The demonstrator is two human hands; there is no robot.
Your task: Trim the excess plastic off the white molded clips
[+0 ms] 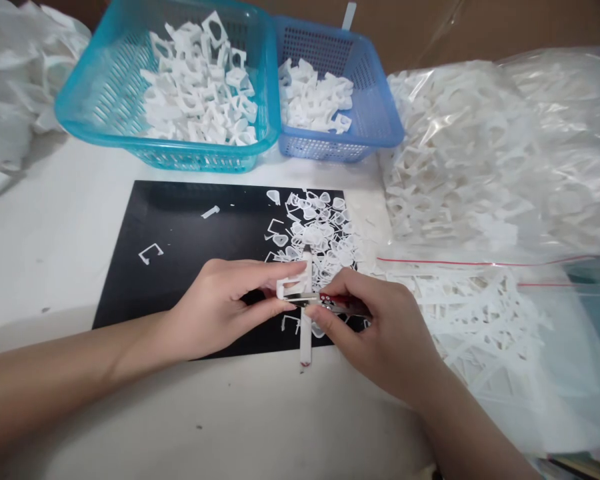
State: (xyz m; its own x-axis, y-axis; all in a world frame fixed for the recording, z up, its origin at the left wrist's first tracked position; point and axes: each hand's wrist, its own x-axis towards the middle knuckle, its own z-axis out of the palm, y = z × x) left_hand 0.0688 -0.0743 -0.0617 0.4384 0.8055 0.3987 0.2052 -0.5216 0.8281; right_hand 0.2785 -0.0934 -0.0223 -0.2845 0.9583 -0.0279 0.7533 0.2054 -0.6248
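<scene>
My left hand (230, 300) pinches a small white plastic piece (293, 287) between thumb and forefinger. In my right hand (380, 327) is a small red-and-silver metal tool (330, 301), its tip against the lower side of the white piece. Under both hands lies a white stick-like object (305, 340) with a dark tip, upright in the view across the edge of a black mat (190, 233). Thin white scraps (325, 233) are heaped on the mat's right part.
A teal basket (180, 150) and a blue basket (340, 141) of white pieces stand behind the mat. Plastic bags of white parts lie at the right (460, 153) and far left (10, 87). White lattice-like scraps (485, 327) lie right of my right hand.
</scene>
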